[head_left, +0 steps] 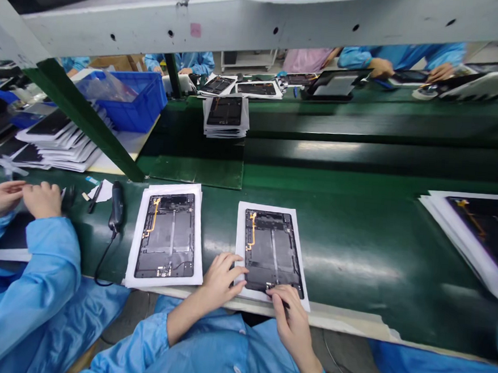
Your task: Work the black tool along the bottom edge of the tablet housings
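A black tablet housing (265,253) with an orange flex cable (251,232) lies on white paper sheets at the bench edge in front of me. My left hand (224,278) rests at its lower left side, fingers spread, the tips touching the housing's edge and the paper. At the bottom edge, my right hand (288,308) has its fingers curled together, with the fingertips at a small board there. Whatever they may pinch is too small to make out. A similar tablet housing (160,237) lies on a paper stack to the left, untouched.
Further left, a co-worker's hands (41,199) work near a black corded tool (117,205). Another housing on paper (490,237) lies at the right. A stacked housing (224,111) and a blue bin (131,99) stand behind. A white shelf beam (226,28) crosses overhead, with a green post (91,121).
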